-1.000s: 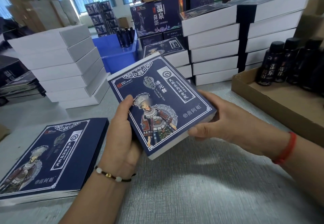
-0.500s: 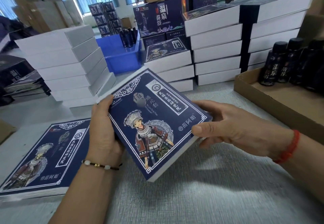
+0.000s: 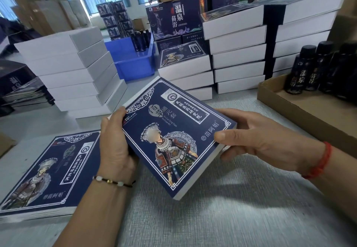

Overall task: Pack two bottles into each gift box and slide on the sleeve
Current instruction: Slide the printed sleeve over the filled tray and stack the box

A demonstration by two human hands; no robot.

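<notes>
The dark blue printed cardboard sleeve on its white gift box (image 3: 173,138) is held tilted in the air above the grey textured tabletop (image 3: 222,217), one corner pointing back at the person. The left hand (image 3: 114,142) wraps the box's left long edge, its grip curled round the side with the thumb lying on the printed face. The right hand (image 3: 258,140) pinches the opposite edge, thumb on top near the blue border, fingers underneath.

The white edge shows only along the lower rim, so the sleeve looks almost fully on. With two bottles presumably inside, the box is likely moderately heavy and could shift its weight if tipped. The paperboard is stiff across its faces but probably dents at corners, and the glossy sleeve may slide over the white box, so hold across both long edges, where sleeve and box are clamped together, rather than by the sleeve's open ends.

Flat blue sleeves lie stacked (image 3: 50,171) at left, just beside the left wrist; dark bottles (image 3: 307,68) stand in the brown cardboard tray (image 3: 289,101) at right
</notes>
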